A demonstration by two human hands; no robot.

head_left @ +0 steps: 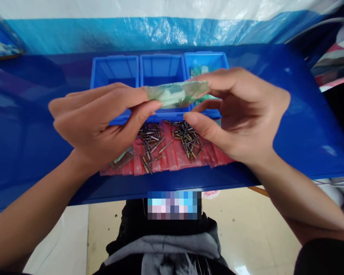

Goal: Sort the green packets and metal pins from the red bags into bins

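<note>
A small clear greenish plastic bag (174,94) is stretched level in front of the blue bins. My left hand (103,118) pinches its left end between thumb and forefinger. My right hand (240,110) is at the other end, its forefinger against the bag's upper right edge. The right thumb stands apart below the bag. Below and behind the hands, two loose piles of pop rivets (187,139) lie on a row of red plastic bags (173,163). Another small clear bag (122,158) lies at the left of that row, partly under my left hand.
Three blue bins stand side by side on the blue table (31,133): a left bin (114,67), a middle bin (163,65) and a right bin (226,61) holding greenish bags. A pixelated rectangle (174,206) covers something at my lap. Blue and white sheeting (103,30) hangs behind.
</note>
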